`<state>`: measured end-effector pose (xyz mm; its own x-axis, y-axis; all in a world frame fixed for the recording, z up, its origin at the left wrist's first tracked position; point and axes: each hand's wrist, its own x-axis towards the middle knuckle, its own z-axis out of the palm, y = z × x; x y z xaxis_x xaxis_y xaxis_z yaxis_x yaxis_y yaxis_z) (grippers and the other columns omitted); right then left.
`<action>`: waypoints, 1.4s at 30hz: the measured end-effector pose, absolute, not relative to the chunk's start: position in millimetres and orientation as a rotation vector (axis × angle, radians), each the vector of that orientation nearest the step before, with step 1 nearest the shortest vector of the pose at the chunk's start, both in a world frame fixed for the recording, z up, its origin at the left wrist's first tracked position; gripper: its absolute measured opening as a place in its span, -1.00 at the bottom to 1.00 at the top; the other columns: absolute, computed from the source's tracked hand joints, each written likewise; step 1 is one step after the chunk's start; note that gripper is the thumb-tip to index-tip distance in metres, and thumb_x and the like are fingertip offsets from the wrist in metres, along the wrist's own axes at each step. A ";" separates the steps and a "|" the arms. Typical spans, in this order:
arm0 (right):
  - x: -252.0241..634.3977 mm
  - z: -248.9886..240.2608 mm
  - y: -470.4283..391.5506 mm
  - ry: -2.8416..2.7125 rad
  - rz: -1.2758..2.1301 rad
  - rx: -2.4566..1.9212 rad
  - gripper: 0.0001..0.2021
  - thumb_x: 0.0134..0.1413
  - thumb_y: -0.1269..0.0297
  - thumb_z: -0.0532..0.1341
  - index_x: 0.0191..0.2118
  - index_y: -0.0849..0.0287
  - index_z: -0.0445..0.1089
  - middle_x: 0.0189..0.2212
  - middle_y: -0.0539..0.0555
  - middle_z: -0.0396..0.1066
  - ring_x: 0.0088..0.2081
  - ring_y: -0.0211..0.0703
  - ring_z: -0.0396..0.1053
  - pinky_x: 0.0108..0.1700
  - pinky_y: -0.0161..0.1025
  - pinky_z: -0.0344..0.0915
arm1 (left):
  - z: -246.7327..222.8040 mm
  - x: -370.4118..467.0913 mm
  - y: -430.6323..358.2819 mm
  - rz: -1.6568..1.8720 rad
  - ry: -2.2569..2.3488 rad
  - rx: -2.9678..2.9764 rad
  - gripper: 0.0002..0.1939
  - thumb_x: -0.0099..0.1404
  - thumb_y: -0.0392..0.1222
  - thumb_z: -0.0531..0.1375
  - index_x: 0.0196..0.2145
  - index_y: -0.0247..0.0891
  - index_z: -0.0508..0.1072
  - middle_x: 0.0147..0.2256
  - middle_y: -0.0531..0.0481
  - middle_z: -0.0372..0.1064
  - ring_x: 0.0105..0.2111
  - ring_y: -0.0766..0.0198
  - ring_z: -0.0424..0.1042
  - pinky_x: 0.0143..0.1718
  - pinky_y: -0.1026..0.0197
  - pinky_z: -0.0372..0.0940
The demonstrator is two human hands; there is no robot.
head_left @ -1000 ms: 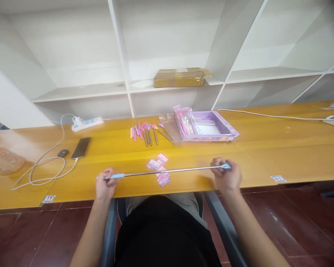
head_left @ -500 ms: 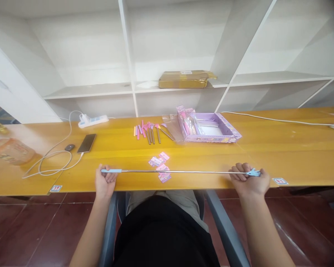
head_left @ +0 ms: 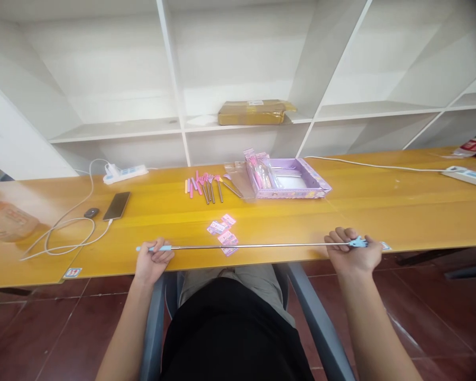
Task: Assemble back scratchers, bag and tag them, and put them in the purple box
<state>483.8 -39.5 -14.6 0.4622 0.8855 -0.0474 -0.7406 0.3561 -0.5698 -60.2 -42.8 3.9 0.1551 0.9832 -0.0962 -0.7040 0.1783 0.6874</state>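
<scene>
Black cloth covers the seated person's torso between two grey chair armrests. Before it, along the front of the yellow-brown wooden table, a long, thin, silvery metal back scratcher stretches nearly level between both hands. The left hand grips its slim light-blue handle; the right hand curls its fingers around the shaft beside the light-blue, hand-shaped head. Small pink-and-purple printed cards lie midway, partly crossed by the shaft in view. Beyond them are shorter metal-shafted scratchers with coloured heads, then an open purple cardboard tray holding clear-wrapped packets. Farthest, a brown taped carton sits on white shelving.
</scene>
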 end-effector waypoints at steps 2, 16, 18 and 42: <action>484.7 -10.2 -36.6 -0.296 1.052 -0.567 -0.61 0.35 0.11 -0.13 -0.51 0.11 0.13 -0.62 -0.11 -0.07 -0.69 -0.36 -0.09 -0.65 -0.32 -0.01 | 7.1 -61.4 -43.1 1.288 0.602 0.573 -0.64 0.20 -0.25 0.26 -0.56 -0.19 0.10 -0.65 0.24 -0.19 -0.68 0.43 -0.19 -0.59 0.29 0.00; 251.9 -16.4 -33.6 -0.650 1.119 -0.660 -0.49 0.43 -0.13 -0.06 -0.49 0.07 0.13 -0.56 -0.07 0.02 -0.59 -0.26 -0.05 -0.56 -0.23 0.00 | 0.4 78.6 -57.3 1.208 0.540 0.665 -0.63 0.28 -0.15 0.22 -0.53 -0.17 0.09 -0.62 0.24 -0.27 -0.61 0.40 -0.25 -0.52 0.28 -0.10; 219.1 -26.8 -46.4 -0.674 1.162 -0.658 -0.46 0.46 -0.15 -0.13 -0.49 0.06 0.13 -0.57 -0.07 0.01 -0.59 -0.24 -0.08 -0.55 -0.21 -0.03 | -4.3 90.3 -60.5 1.213 0.533 0.715 -0.62 0.30 -0.13 0.21 -0.54 -0.18 0.08 -0.62 0.23 -0.24 -0.61 0.41 -0.25 -0.52 0.28 -0.13; 236.3 -26.3 -50.4 -0.681 1.501 -0.635 -0.49 0.40 -0.23 0.12 -0.36 0.13 0.39 -0.59 -0.13 0.00 -0.60 -0.34 -0.07 -0.47 -0.30 0.15 | -17.8 66.6 -46.9 1.199 0.507 0.707 -0.73 0.32 -0.17 0.21 -0.50 -0.22 0.26 -0.62 0.22 -0.10 -0.59 0.39 -0.18 -0.46 0.25 -0.05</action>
<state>236.3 -50.4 -26.3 -0.0399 0.9991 0.0133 -0.6676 -0.0168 -0.7443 66.6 -46.9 -17.8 0.2970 0.9548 0.0104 -0.6572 0.1965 0.7276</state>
